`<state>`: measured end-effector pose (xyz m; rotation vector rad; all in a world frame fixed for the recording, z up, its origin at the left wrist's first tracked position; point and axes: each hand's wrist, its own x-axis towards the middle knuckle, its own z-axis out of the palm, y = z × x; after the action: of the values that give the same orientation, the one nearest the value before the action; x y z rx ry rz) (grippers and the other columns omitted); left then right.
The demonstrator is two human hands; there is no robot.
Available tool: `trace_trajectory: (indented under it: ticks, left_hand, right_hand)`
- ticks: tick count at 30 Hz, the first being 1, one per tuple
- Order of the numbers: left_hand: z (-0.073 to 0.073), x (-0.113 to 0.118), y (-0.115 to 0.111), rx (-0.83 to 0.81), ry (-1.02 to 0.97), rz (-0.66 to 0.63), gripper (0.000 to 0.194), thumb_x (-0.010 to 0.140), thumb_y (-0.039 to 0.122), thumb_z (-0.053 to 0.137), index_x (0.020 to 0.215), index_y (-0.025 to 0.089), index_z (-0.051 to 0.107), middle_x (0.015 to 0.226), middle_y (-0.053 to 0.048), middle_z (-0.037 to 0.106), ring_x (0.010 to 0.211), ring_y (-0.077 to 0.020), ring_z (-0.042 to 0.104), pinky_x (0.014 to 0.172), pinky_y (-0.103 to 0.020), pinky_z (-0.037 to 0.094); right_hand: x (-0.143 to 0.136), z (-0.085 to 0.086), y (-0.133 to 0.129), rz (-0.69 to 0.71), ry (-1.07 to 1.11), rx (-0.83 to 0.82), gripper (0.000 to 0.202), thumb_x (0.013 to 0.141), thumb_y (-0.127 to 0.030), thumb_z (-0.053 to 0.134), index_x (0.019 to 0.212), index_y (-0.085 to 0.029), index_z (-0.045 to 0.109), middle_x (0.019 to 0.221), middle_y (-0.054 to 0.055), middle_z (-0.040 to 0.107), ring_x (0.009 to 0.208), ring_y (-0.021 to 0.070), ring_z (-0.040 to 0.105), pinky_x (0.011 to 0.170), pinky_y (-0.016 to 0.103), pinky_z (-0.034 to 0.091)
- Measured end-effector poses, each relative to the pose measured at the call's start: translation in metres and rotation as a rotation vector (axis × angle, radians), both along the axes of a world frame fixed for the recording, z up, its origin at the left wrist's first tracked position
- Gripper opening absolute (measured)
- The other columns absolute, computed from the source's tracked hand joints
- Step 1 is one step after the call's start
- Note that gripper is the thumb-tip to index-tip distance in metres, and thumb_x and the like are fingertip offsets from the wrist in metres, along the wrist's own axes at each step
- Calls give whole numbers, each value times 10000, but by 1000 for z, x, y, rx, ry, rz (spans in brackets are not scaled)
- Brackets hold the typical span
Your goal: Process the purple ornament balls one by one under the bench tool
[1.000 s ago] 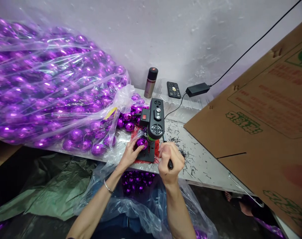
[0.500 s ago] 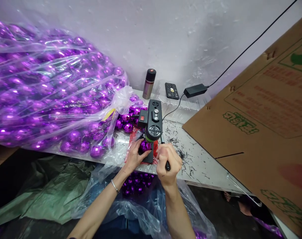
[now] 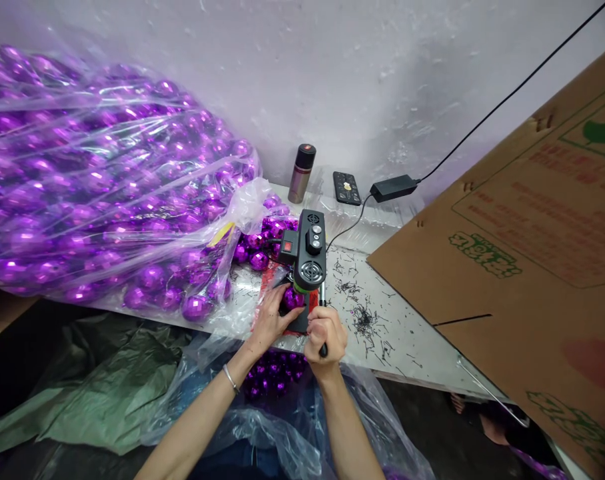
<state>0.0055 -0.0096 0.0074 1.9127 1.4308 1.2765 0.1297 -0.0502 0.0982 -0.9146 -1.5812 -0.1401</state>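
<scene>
A black tabletop press [image 3: 311, 250] with a red switch and round vents stands on the table. Under its head sits a shiny purple ball ornament [image 3: 293, 298]. My left hand [image 3: 271, 313] grips this ornament between thumb and fingers from the left and front. My right hand [image 3: 326, 338] is closed around the black-ended lever [image 3: 323, 351] on the press's right side. Where the press meets the ornament is mostly hidden by its head. More purple ball ornaments [image 3: 258, 260] lie loose behind and left of the press.
A big clear bag [image 3: 132, 200] full of purple ornaments fills the left. Small black bits [image 3: 365, 320] litter the table. At the back are a bottle [image 3: 301, 175], a phone [image 3: 346, 188] and a power adapter [image 3: 393, 189]. A cardboard box [image 3: 522, 267] stands right; a bag of ornaments [image 3: 275, 375] lies below.
My right hand has moved left and lower, bringing the lever nearer the press. My left hand stays on the ornament. The whole view has shifted slightly.
</scene>
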Motion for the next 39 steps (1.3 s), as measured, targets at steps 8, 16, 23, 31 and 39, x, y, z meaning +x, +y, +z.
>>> trace_trajectory:
  ticks: [8,16,23,31,39]
  left_hand:
    - [-1,1,-2,14,-2,0,534,903,441,733,1349,194,576,1287,-144,698,1221,-313,668,1040,-495,546]
    - [1,-1,-1,12,-2,-14,535,899,444,737,1339,192,570,1282,-148,699,1218,-314,671,1037,-503,545]
    - [-2,0,0,9,-11,-9,502,907,433,727,1327,203,578,1277,-139,702,1216,-310,675,1047,-506,542]
    - [-1,-4,4,-6,-31,-46,525,896,437,736,1334,190,586,1287,-154,706,1227,-318,676,1052,-521,546]
    - [-24,-17,-66,88,37,-35,659,876,522,742,1438,242,540,1328,-155,694,1264,-337,665,1074,-537,553]
  right_hand:
    - [-1,-11,5,-32,-5,59,342,1047,-220,336,727,-231,459,705,0,572,608,123,550,619,288,478]
    - [-3,-12,5,-44,11,73,367,1067,-255,322,724,-234,450,685,-10,559,589,124,548,616,298,471]
    - [0,-22,8,13,-53,98,338,1054,-238,345,741,-230,474,716,3,578,609,129,543,594,286,450]
    - [-4,29,1,37,108,-82,325,995,-108,413,696,-218,480,661,-14,533,645,124,556,590,266,417]
    - [-6,56,-2,38,163,-183,324,994,-116,426,694,-211,503,680,-4,547,652,126,557,614,287,445]
